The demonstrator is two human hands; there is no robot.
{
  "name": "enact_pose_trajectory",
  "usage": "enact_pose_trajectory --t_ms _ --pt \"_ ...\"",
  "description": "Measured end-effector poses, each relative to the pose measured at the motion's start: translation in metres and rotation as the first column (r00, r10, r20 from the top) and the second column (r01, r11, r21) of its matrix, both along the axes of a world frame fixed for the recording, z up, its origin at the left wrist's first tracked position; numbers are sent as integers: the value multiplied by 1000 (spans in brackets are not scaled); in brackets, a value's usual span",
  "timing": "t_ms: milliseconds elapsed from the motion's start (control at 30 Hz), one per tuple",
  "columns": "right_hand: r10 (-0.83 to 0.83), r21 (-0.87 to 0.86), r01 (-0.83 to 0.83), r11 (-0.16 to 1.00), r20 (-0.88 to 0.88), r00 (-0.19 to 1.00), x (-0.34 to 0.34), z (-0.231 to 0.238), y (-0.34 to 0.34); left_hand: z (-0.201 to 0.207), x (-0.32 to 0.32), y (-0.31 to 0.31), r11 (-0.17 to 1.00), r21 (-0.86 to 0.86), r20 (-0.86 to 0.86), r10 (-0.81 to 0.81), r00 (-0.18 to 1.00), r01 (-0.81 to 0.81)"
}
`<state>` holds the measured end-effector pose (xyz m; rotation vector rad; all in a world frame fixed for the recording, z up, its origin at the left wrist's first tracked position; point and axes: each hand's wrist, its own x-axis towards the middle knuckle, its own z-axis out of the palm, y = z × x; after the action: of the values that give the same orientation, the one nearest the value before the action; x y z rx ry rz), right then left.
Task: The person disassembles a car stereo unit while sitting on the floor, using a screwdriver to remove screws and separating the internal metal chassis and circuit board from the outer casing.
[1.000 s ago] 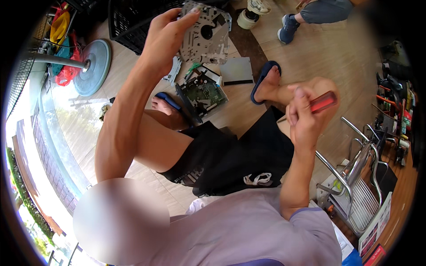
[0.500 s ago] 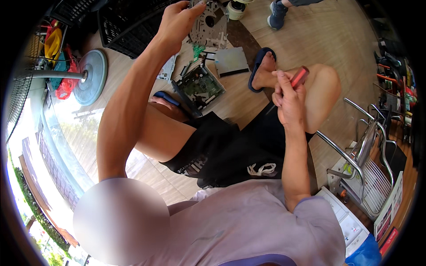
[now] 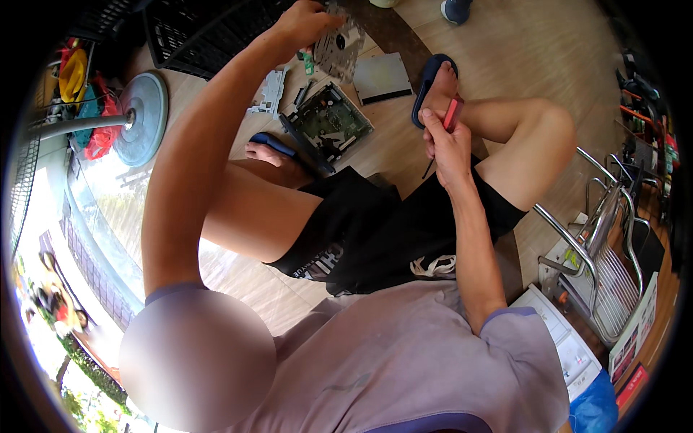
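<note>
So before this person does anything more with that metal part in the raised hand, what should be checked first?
1. Left hand has a firm hold on the metal drive part: ok, fingers wrap its edge.
2. Right hand holds the red-handled tool: ok.
3. Tool tip meets the part: not ok, the two hands are well apart.
4. Tool tip type suits the part: cannot tell, the tip is too small to see.
5. Opened drive case on the floor lies within reach: ok, just ahead of the knees.
6. Loose pieces beside the feet: not ok, the grey cover plate lies close to the blue sandal.
</note>
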<state>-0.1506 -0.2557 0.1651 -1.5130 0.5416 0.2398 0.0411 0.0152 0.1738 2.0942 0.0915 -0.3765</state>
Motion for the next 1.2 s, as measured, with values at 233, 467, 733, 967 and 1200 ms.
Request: enact_pose_trajectory --t_ms 233,467,733,967,1200 --pt "20 -18 -21 1000 -42 999 -2 -8 2 -26 -21 1 915 -83 -221 -403 888 395" --pt "-34 -41 32 999 -47 998 -9 -16 -10 -62 -37 -11 876 -126 -388 -475 790 465" --pt "-82 -49 80 996 -51 995 -13 -21 -14 -168 -46 13 913 103 -416 -322 851 396" --pt "-20 -7 19 1000 -175 984 12 -72 -20 -204 -69 15 867 300 -461 -233 857 397" --pt "-94 -173 26 985 -398 912 27 -214 -16 -199 -74 -4 738 494 -395 -281 875 460"
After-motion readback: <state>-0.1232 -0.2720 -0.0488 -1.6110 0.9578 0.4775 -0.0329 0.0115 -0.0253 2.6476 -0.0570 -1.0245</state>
